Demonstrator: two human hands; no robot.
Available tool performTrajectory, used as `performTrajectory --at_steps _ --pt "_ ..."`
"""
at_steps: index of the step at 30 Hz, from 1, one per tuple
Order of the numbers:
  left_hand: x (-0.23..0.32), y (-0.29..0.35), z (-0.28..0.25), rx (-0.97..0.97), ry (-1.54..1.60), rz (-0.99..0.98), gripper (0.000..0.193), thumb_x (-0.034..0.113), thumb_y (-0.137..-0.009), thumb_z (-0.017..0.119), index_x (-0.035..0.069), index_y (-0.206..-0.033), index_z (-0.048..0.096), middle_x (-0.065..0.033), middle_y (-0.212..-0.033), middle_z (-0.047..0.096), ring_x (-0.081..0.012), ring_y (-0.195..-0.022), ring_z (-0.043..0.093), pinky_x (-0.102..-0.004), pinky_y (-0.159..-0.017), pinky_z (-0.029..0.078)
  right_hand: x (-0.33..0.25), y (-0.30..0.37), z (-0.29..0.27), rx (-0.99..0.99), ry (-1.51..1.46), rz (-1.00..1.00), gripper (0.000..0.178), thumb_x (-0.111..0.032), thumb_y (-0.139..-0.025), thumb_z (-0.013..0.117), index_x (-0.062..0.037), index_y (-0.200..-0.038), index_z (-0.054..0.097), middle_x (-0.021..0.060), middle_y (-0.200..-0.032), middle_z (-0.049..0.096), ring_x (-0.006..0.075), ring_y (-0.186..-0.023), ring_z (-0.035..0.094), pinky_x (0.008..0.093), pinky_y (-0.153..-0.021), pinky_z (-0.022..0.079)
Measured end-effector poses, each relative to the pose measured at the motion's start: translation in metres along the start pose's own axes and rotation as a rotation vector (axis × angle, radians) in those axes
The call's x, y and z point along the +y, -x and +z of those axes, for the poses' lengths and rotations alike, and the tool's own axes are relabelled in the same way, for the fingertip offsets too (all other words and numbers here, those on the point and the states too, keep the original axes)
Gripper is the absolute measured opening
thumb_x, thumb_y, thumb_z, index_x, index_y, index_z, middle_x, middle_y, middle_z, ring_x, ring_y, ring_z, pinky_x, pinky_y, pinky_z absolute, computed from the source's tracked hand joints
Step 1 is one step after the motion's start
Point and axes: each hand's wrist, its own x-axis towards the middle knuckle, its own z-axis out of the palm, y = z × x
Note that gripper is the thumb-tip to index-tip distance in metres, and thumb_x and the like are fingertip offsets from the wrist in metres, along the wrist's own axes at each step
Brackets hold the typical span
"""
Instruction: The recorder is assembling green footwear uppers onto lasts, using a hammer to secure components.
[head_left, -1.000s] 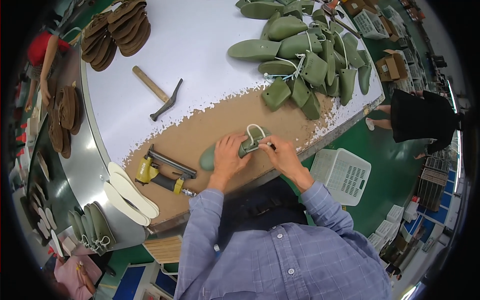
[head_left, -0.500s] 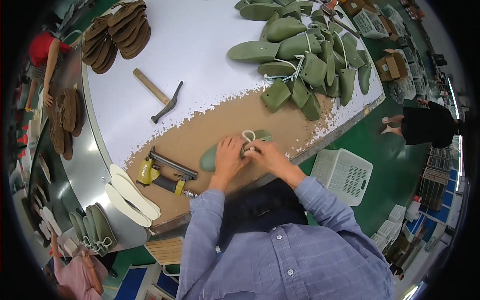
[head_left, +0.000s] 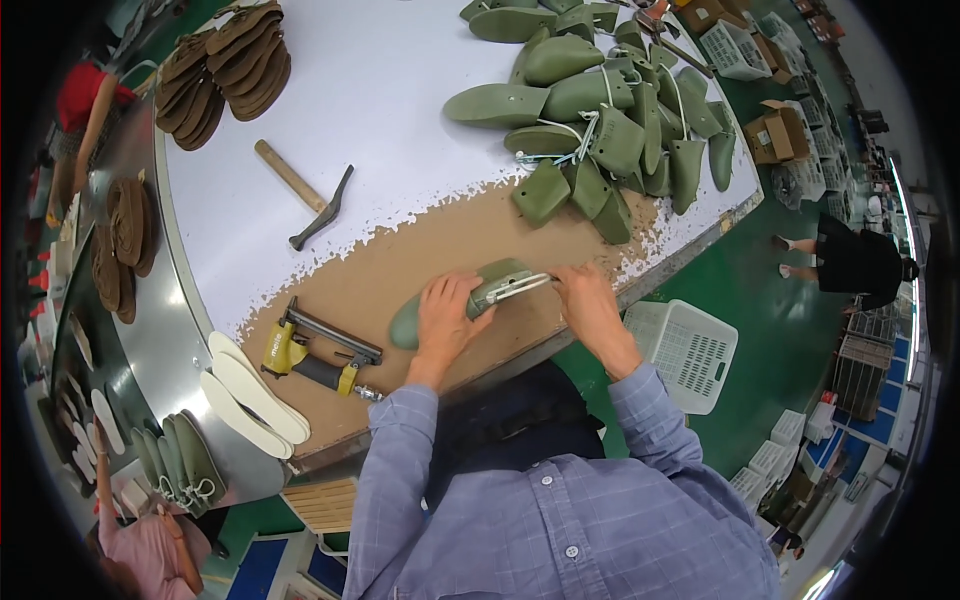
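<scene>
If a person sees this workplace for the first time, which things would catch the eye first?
Probably the heap of green lasts at the table's far right. Near the front edge, the right hand holds a white cord taut from the green last under the left hand. Left of them lies a yellow fastening gun.

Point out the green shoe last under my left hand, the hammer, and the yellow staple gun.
Green shoe last (head_left: 405, 322): head view, on its rounded end.
Hammer (head_left: 300, 186): head view, on its wooden handle.
Yellow staple gun (head_left: 319, 371): head view, on its dark grip.
</scene>
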Motion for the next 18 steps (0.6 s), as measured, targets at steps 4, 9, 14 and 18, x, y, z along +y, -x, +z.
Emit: performTrajectory --at_steps 4,9,14,18 --pt "0.0 0.0 0.0 0.014 0.006 0.007 0.044 0.019 -0.064 0.077 0.008 -0.102 0.059 -0.0074 -0.104 0.062 -0.0285 -0.099 0.057 -0.0406 -0.087 0.044 -0.015 -0.007 0.016 0.054 -0.635 0.142 0.017 -0.003 -0.09 0.055 0.0002 -0.106 0.059 0.0092 -0.091 0.065 0.0221 -0.081 0.063 0.0346 -0.071 0.052" --pt "0.0 0.0 0.0 -0.02 0.017 -0.01 0.043 0.021 -0.065 0.076 0.009 -0.103 0.058 -0.0065 -0.105 0.061 -0.0268 -0.102 0.055 -0.0405 -0.09 0.041 -0.024 -0.011 0.05 0.199 -1.214 0.291 0.014 -0.002 -0.095 0.048 0.0014 -0.106 0.056 0.006 -0.102 0.061 0.0127 -0.093 0.06 0.0288 -0.085 0.052" --pt "-0.001 0.001 0.002 -0.02 0.033 -0.011 0.044 0.02 -0.064 0.076 0.009 -0.103 0.058 -0.0066 -0.106 0.06 -0.0267 -0.103 0.054 -0.0405 -0.09 0.041 -0.024 0.004 0.058 0.177 -1.08 0.151 0.016 0.002 -0.092 0.048 -0.0004 -0.106 0.055 0.008 -0.103 0.061 0.0141 -0.095 0.059 0.0275 -0.086 0.049" --pt "-0.001 0.003 0.0 -0.031 0.021 0.015 0.047 0.02 -0.063 0.076 0.009 -0.105 0.058 -0.0071 -0.106 0.06 -0.0273 -0.104 0.054 -0.041 -0.091 0.041 -0.024 0.013 0.053 0.127 -0.861 0.066 0.021 0.007 -0.086 0.05 -0.0038 -0.103 0.058 0.0113 -0.104 0.062 0.0198 -0.093 0.061 0.0295 -0.079 0.048"
